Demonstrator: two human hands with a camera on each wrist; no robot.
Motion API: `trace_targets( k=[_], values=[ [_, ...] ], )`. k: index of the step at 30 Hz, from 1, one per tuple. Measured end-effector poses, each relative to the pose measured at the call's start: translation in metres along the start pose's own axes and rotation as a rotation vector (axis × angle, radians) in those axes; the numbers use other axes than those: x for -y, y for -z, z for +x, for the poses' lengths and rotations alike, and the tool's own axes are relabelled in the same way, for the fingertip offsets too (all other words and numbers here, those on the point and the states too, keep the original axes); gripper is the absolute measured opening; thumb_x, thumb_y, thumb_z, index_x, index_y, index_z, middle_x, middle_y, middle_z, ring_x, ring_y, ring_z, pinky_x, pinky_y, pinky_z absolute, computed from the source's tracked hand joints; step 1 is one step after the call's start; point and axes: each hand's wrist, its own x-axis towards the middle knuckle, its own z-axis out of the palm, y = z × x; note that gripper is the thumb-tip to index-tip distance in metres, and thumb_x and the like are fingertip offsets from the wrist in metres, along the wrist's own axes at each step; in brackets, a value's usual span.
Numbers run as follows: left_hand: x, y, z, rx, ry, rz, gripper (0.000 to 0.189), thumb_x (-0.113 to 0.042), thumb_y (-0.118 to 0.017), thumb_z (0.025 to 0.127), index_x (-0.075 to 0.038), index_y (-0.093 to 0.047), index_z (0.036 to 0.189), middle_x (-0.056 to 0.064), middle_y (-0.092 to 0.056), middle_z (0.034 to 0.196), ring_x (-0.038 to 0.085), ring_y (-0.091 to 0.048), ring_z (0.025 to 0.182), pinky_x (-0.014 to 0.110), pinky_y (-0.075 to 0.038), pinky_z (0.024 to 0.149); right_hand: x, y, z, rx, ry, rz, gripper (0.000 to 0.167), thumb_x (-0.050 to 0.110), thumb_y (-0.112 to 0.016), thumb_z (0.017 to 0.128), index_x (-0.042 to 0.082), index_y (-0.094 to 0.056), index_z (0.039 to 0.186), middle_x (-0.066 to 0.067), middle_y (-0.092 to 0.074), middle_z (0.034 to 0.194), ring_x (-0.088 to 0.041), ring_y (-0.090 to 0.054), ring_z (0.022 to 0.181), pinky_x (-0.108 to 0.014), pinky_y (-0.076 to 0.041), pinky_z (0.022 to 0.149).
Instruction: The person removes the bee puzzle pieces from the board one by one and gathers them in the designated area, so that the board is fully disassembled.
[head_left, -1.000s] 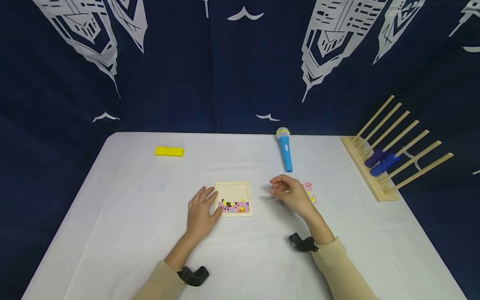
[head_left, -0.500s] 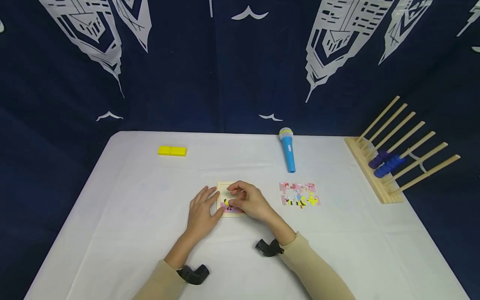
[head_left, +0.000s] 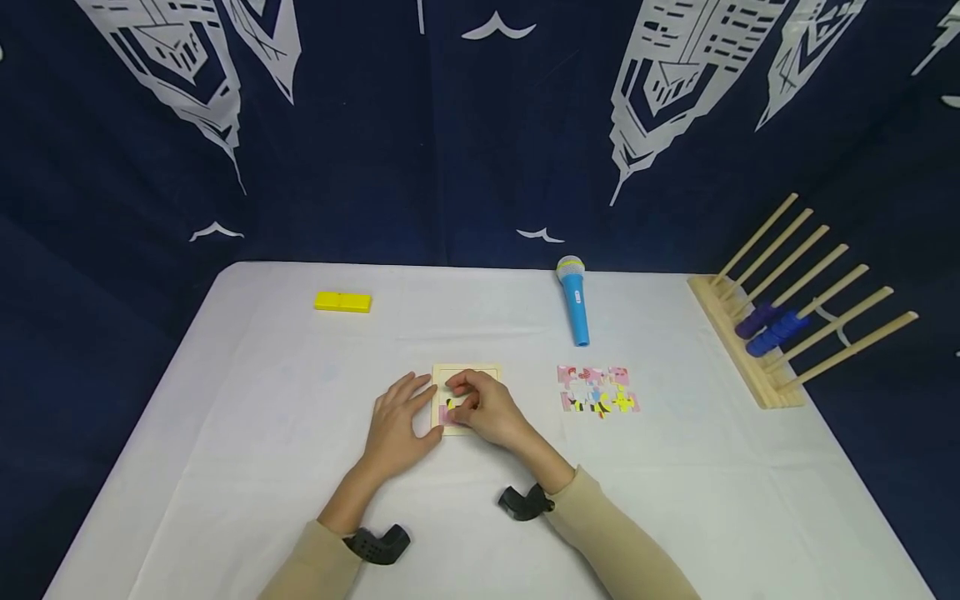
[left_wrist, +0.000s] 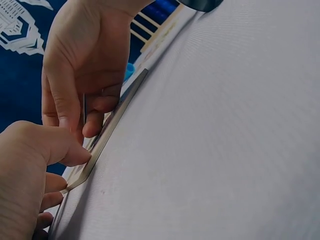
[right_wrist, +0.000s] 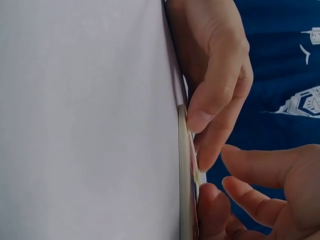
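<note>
A square wooden puzzle tray [head_left: 489, 369] lies flat on the table, with pink and yellow puzzle pieces [head_left: 446, 414] along its near side, partly hidden by my right hand. Spread flat at the tray's left edge, my left hand [head_left: 397, 425] touches its near corner with the thumb [left_wrist: 75, 152]. My right hand [head_left: 489, 410] reaches over the tray with bent fingers, the fingertips low over the near-left pieces. Whether it pinches a piece is hidden. To the right, several loose puzzle pieces [head_left: 622, 400] lie together in rows.
Behind the loose pieces lies a blue toy microphone [head_left: 574, 304]. A yellow block [head_left: 342, 302] sits at the back left. On the right stands a wooden peg rack [head_left: 738, 354] with blue and purple rings [head_left: 776, 332]. A dark patterned cloth hangs behind the table.
My right hand has come left from beside the loose pieces to over the tray, then shifted slightly further left. My left hand stays at the tray, its thumb a little lower.
</note>
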Motion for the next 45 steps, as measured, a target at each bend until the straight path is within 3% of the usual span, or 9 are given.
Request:
trace_targets(
  k=[17, 35, 45],
  values=[
    [-0.0014, -0.0007, -0.0002, -0.008, 0.006, 0.013, 0.058, -0.024, -0.075, 0.076, -0.001, -0.063, 0.128, 0.009, -0.052, 0.144, 0.033, -0.036, 0.141, 0.054, -0.033, 0.107, -0.0048, -0.0060, 0.0002, -0.017, 0.025, -0.143, 0.037, 0.006, -0.079, 0.077, 0.007, -0.066, 0.111, -0.005, -0.065, 0.100, -0.007, -0.058, 0.074, -0.024, -0.046, 0.070],
    [-0.0029, -0.0005, 0.0002, -0.009, 0.001, 0.019, 0.058, -0.023, -0.075, 0.075, -0.001, -0.063, 0.127, 0.010, -0.052, 0.144, 0.033, -0.036, 0.141, 0.054, -0.032, 0.107, -0.0037, -0.0100, -0.0021, -0.032, 0.089, -0.281, 0.032, 0.005, -0.080, 0.075, 0.007, -0.067, 0.105, 0.000, -0.061, 0.086, -0.007, -0.051, 0.073, -0.019, -0.041, 0.064],
    [-0.0031, -0.0012, -0.0009, -0.016, -0.002, 0.019, 0.058, -0.023, -0.075, 0.075, -0.001, -0.064, 0.127, 0.009, -0.053, 0.144, 0.033, -0.036, 0.141, 0.054, -0.032, 0.107, -0.0019, -0.0105, -0.0041, -0.014, 0.049, -0.325, 0.030, 0.008, -0.078, 0.079, 0.011, -0.068, 0.108, 0.003, -0.057, 0.086, -0.005, -0.048, 0.073, -0.019, -0.038, 0.062]
  ],
)
